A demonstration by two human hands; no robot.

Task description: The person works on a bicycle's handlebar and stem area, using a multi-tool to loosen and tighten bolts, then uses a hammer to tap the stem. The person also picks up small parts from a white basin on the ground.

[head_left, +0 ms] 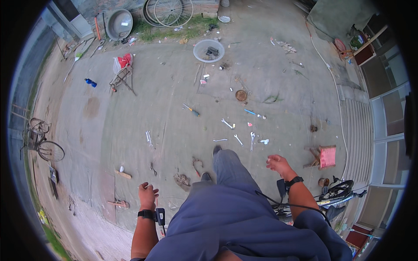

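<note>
My left hand (148, 195) hangs in the air at the lower left, fingers loosely bent and apart, holding nothing. On the right, my right hand (279, 165) is also raised and empty, with its fingers apart. Both wrists wear black straps with small devices. Ahead of my feet, tools lie scattered on the ground: a wrench (252, 141), a shorter wrench (238, 139), another wrench (227, 124), a screwdriver (191, 110) and a blue-handled tool (254, 114). A rag (182, 180) lies beside my left foot. Neither hand touches any of these.
A pink-seated folding stool (326, 157) and a bicycle (337, 193) stand to the right. Ahead are a pale basin (209, 51) holding dark items and a rusty round tin (241, 95). Another bicycle (43, 141) is far left, past a blue bottle (90, 82).
</note>
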